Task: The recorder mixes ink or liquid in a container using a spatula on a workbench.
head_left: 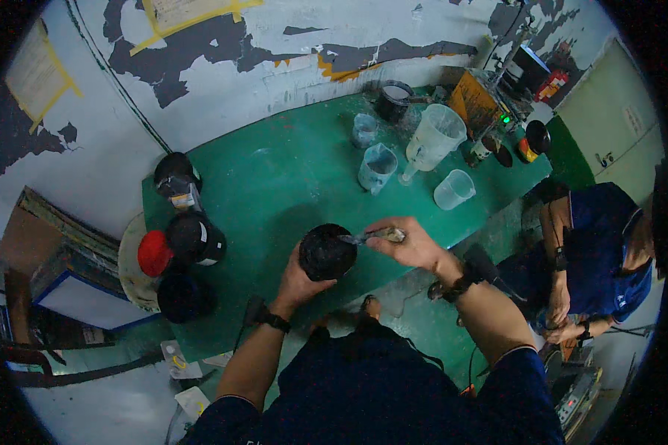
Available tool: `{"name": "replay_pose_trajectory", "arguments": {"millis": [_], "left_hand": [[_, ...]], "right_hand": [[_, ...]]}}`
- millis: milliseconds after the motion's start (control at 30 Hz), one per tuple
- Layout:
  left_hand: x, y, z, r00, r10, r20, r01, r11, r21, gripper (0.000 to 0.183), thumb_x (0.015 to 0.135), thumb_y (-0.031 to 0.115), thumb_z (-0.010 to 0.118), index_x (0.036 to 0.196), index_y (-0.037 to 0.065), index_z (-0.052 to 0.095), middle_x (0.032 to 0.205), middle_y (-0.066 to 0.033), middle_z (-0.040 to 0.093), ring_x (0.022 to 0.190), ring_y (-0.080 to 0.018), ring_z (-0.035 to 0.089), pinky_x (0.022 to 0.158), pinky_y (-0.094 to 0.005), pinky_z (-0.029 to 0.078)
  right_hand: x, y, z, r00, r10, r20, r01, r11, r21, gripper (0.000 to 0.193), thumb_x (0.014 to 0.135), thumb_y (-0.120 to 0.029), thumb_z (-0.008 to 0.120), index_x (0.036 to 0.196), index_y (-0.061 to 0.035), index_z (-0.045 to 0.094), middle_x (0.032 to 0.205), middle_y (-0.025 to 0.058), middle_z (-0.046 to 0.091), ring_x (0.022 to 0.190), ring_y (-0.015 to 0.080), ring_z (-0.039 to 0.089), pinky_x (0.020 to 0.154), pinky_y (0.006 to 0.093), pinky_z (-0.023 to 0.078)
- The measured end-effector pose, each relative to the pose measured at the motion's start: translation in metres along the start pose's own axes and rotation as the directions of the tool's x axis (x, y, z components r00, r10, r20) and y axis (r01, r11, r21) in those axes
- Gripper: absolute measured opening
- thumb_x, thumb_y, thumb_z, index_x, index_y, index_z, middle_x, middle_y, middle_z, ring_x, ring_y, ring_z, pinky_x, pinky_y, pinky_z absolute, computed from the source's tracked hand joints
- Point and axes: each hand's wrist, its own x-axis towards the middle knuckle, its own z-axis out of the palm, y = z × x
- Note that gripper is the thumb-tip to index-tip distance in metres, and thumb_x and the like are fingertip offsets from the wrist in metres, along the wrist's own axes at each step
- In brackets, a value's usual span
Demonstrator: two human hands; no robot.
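Note:
My left hand point(298, 282) is closed around the near left side of a round black tub point(328, 256) at the front of the green table. Its inside looks dark, and I cannot make out how full it is. My right hand point(412, 246) grips the pale, stained handle of a spatula-like tool point(387, 235). The tool's grey blade points left and reaches over the tub's right rim. Where the tip touches the dark contents is too dim to tell.
On the green table point(274, 178), plastic measuring jugs point(379, 167), a large clear pitcher point(436, 137) and a clear beaker point(454, 190) stand far right. Black tubs point(195, 237) and a red lid point(156, 254) crowd the left end. A co-worker point(597, 245) is at the right.

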Motion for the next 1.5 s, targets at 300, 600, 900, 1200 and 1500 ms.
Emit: {"name": "replay_pose_trajectory", "arguments": {"millis": [300,600,900,1200,1500], "left_hand": [[-0.003,-0.004,-0.003,1.000,0.000,-0.006,0.000,1.000,0.029,0.125,0.061,0.029,0.103,0.161,0.002,0.033,0.153,-0.0163,0.053,0.142,-0.0316,0.053,0.120,-0.0429,0.042],[-0.003,-0.014,-0.005,1.000,-0.004,0.011,0.004,1.000,-0.008,0.125,0.059,0.030,0.104,0.160,0.003,0.034,0.152,-0.0168,0.054,0.142,-0.0318,0.054,0.119,-0.0440,0.043],[-0.002,-0.001,-0.007,1.000,-0.030,0.009,0.029,0.994,0.105,0.124,0.058,0.025,0.103,0.159,0.003,0.035,0.152,-0.0155,0.055,0.142,-0.0307,0.054,0.120,-0.0419,0.043],[-0.003,0.005,-0.013,1.000,-0.016,0.009,0.017,1.000,-0.025,0.124,0.059,0.027,0.103,0.160,0.002,0.035,0.152,-0.0145,0.054,0.142,-0.0287,0.053,0.120,-0.0419,0.042],[0.000,-0.001,-0.012,0.999,-0.041,0.007,0.041,0.999,-0.004,0.125,0.058,0.022,0.103,0.160,0.003,0.034,0.151,-0.0147,0.055,0.142,-0.0298,0.054,0.119,-0.0419,0.043]], "right_hand": [[-0.004,0.004,0.009,0.859,0.493,0.136,-0.510,0.806,0.300,0.024,0.092,-0.027,0.079,0.103,-0.0056,0.078,0.074,-0.0002,0.066,0.059,0.0095,0.057,0.050,0.0276,0.044],[-0.004,-0.001,0.000,0.924,0.381,-0.033,-0.345,0.867,0.359,0.024,0.095,-0.020,0.077,0.108,0.0006,0.075,0.078,0.0026,0.066,0.064,0.0098,0.059,0.056,0.0272,0.045],[0.001,-0.013,0.012,0.916,0.374,0.146,-0.394,0.908,0.145,0.024,0.092,-0.019,0.079,0.107,-0.0013,0.078,0.081,0.0034,0.070,0.064,0.0093,0.061,0.057,0.0260,0.048],[-0.012,-0.002,-0.004,0.841,0.539,0.045,-0.458,0.666,0.589,0.022,0.093,-0.020,0.078,0.104,-0.0018,0.077,0.075,0.0027,0.067,0.058,0.0088,0.058,0.046,0.0246,0.040],[0.006,-0.010,0.006,0.979,0.171,0.108,-0.176,0.983,0.041,0.030,0.094,-0.024,0.079,0.114,-0.0011,0.077,0.083,0.0019,0.070,0.067,0.0085,0.060,0.059,0.0276,0.050]]}}
